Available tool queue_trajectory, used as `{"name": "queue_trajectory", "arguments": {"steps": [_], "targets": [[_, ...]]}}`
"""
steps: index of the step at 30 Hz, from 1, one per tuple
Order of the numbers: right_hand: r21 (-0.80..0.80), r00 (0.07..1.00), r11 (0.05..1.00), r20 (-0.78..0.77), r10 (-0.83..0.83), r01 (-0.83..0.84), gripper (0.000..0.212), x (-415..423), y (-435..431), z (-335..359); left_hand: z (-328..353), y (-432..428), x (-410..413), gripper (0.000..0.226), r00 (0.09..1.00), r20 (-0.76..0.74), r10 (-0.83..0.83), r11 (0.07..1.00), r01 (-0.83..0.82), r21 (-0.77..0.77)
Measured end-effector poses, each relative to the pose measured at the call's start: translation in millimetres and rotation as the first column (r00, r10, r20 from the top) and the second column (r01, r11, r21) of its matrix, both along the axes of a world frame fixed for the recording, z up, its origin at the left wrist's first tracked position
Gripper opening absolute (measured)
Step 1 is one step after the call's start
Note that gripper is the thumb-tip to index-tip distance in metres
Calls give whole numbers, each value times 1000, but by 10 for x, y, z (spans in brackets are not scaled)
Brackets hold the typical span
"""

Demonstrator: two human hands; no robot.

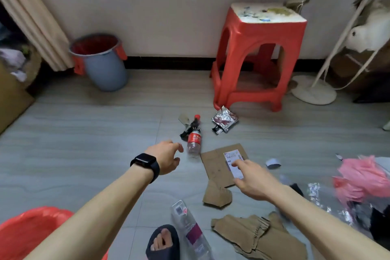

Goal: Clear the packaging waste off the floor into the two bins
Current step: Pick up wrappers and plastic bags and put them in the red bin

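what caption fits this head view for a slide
Left hand by a red-label bottle, right hand over labelled cardboard, grey bin at the wall.

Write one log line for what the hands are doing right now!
left hand: open, close to bottle, not touching | right hand: open, over cardboard | held: nothing | bottle, cardboard: on floor

Left hand (166,157) empty, fingers loose, near bottle (194,140); right hand (252,179) over cardboard (217,168).
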State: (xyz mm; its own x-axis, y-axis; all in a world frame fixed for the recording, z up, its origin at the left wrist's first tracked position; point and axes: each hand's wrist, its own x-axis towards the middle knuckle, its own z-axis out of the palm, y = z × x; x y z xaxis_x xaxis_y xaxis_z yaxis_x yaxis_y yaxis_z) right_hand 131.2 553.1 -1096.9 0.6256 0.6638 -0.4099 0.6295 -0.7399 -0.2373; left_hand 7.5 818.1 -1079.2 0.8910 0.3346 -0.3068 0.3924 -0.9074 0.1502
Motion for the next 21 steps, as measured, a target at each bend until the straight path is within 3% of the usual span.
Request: {"name": "queue_trajectory", "arguments": {"steps": [6, 12, 15, 18, 21], "targets": [[-35, 997, 998, -65, -46, 43, 56, 743, 495, -1186, -1230, 501, 833, 49, 988, -57, 147, 987, -150, -50], [-8, 996, 997, -45, -71, 71, 56, 1330, 1029, -1744, -2067, 700, 1265, 69, 943, -13, 332, 939, -332, -88], [-6, 994, 994, -2, -107, 107, 62, 1680, 1276, -1818, -2187, 828, 1506, 83, 948, 28, 318, 944, -314, -96], [-41, 979, 979, 54, -198, 201, 81, 2154, 1655, -1981, -2257, 1128, 1854, 97, 968, 42, 248, 967, -245, -64], [-182, 965, 948, 28, -259, 260, 97, 2434, 1876, -2195, -2332, 1388, 2113, 103, 990, -76, 115, 993, -117, -26]]}}
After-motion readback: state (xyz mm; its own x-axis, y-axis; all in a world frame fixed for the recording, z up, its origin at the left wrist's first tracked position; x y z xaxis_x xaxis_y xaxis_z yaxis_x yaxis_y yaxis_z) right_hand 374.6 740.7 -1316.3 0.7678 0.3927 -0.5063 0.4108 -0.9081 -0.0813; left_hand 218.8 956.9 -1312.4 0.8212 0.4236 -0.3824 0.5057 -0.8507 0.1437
